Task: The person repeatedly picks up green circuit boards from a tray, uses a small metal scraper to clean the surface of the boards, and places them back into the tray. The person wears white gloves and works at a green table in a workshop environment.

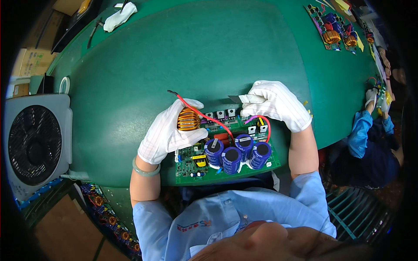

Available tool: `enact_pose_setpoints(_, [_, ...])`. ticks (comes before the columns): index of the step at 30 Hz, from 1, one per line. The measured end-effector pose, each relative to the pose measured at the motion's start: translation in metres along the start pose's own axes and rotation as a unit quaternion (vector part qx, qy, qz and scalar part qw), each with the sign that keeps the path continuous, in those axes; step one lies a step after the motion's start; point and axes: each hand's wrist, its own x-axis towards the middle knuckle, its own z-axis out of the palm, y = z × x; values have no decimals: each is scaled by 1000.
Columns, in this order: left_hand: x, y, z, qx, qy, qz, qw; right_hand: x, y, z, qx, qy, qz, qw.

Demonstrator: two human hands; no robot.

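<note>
A green circuit board (209,177) lies at the table's near edge. It bears several blue capacitors (230,159), a yellow-topped transformer (200,161) and a row of upright transistors (220,115). My left hand (164,132), in a white striped glove, curls round the copper-wound coil (188,119) at the board's left. A red wire (204,115) runs up from the board past this hand, its dark end free. Above the board's far right part, my gloved right hand (276,104) pinches a flat blade with a pale handle (251,99), its grey tip pointing left.
A box fan (37,139) stands at the left. More circuit boards with coils (331,32) lie at the far right, and others (102,209) sit low at the left. A white cloth (120,17) rests far left. A co-worker in blue sleeves (361,135) handles parts at the right.
</note>
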Motion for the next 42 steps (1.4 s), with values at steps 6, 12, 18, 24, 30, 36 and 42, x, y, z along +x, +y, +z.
enact_pose_setpoints(6, [0, 0, 1, -46, -1, -17, 999, -5, 7, -3, 53, 4, -43, 998])
enact_pose_setpoints(12, [-1, -2, 3, -40, 5, -9, 999, -4, -1, 2, 31, 33, 24, 999])
enact_pose_setpoints(18, [2, 2, 1, -32, -3, -24, 999, -2, 7, 9, 0, 57, 50, 997])
enact_pose_setpoints(24, [1, 2, 0, -37, -3, -16, 999, -3, 5, 8, 10, 61, 69, 996])
enact_pose_setpoints(30, [0, 1, 0, -43, -3, -19, 999, -2, -1, 8, -1, 54, 83, 995])
enact_pose_setpoints(36, [0, 2, 0, -15, 2, -9, 1000, 10, -14, 14, 188, 66, 99, 975])
enact_pose_setpoints(42, [-2, 6, -1, 5, -2, -8, 1000, 14, -13, 22, 50, 57, 35, 996])
